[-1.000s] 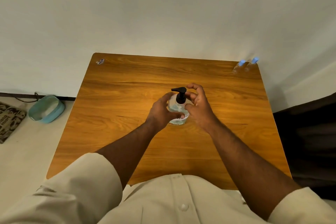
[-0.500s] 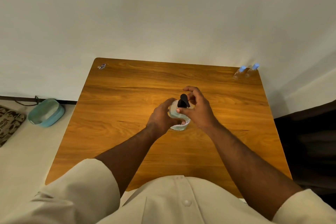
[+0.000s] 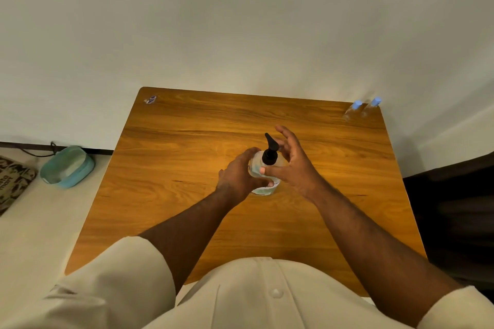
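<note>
A clear pump bottle (image 3: 255,164) with a black pump head (image 3: 270,151) stands upright in the middle of the wooden table (image 3: 187,141). My left hand (image 3: 238,179) grips the bottle's body from the left, fingers curled round its front. My right hand (image 3: 294,165) hovers just right of the pump, its fingers spread and loosely bent behind the pump. Its thumb lies straight across the bottle's shoulder. The nozzle points away from me, slightly left. The bottle's lower part is mostly hidden by my hands.
Two small clear bottles with blue caps (image 3: 352,109) stand at the table's far right corner. A small wrapper (image 3: 150,99) lies at the far left corner. On the floor to the left sit a teal container (image 3: 66,167) and a patterned mat (image 3: 13,184). Dark furniture (image 3: 454,208) borders the right.
The nozzle has turned from pointing left to pointing away from me. My right hand pinched the pump half a second ago and has now spread its fingers. My left hand kept its hold.
</note>
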The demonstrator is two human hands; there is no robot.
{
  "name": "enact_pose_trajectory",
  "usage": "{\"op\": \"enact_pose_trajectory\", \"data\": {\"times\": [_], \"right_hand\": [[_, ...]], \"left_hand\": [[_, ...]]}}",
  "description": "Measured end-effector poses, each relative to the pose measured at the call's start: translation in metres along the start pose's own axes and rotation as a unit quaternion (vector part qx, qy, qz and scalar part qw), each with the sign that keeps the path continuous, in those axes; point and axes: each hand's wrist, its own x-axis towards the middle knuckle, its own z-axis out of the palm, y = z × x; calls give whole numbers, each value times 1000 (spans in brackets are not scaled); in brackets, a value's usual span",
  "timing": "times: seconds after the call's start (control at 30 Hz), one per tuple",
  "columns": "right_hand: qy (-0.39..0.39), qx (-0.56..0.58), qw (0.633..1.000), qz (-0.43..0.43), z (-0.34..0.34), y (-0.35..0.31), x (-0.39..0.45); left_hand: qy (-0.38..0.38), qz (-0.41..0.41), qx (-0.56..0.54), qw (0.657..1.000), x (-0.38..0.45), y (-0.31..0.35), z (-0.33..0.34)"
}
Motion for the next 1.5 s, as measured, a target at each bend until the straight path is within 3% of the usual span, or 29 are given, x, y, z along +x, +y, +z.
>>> {"op": "enact_pose_trajectory", "data": {"times": [0.2, 0.3, 0.43, 0.8, 1.1, 1.5], "right_hand": [[83, -120, 988, -43, 5, -12, 2], [50, -111, 991, -54, -4, -29, -3], [3, -181, 982, -52, -14, -55, -3], [28, -273, 955, -116, -30, -93, -16], [27, -196, 971, -137, -47, -111, -31], [69, -130, 981, -130, -45, -113, -36]], "left_hand": [[11, -16, 57, 998, -3, 6, -3], [10, -17, 56, 998, -4, 7, -4], [16, -21, 49, 998, -7, 9, -5], [13, -23, 49, 998, -9, 13, -5], [10, -18, 7, 1000, -7, 12, -2], [11, 0, 46, 999, -6, 10, -5]]}}
